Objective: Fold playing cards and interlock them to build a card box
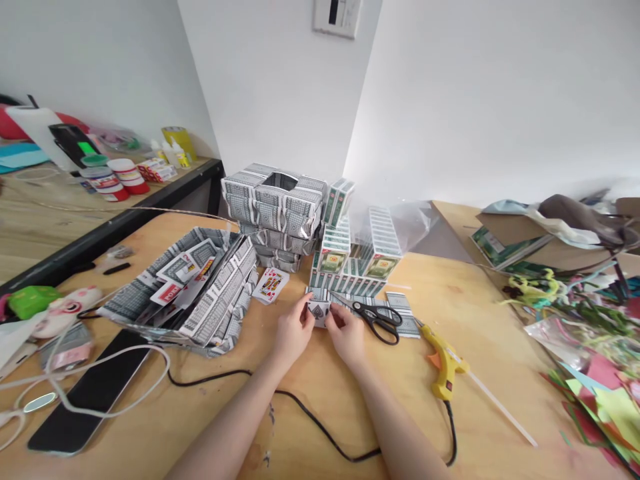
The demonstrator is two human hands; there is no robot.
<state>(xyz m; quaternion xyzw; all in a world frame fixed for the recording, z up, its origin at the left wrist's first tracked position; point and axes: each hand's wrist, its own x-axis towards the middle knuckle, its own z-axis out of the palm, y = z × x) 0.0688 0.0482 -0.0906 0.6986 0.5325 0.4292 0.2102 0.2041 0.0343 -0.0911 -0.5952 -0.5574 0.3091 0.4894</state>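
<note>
Both my hands meet at the middle of the wooden table [500, 347] on one playing card [318, 311], face up with a black spade. My left hand [292, 333] pinches the card's left edge and my right hand [345, 335] pinches its right edge. Black scissors [377, 318] lie just right of my right hand. A face-up red court card [271, 285] lies to the left, beyond my left hand. Behind the hands stand stacked card packs [350, 257] and a box woven from folded cards [274, 210].
A flat woven card piece [200, 293] lies at left, with a dark phone [87, 390] and white cable in front. A yellow glue gun [444, 360] with black cord lies at right. Coloured paper scraps [600, 393] crowd the right edge. Jars stand on the far left table.
</note>
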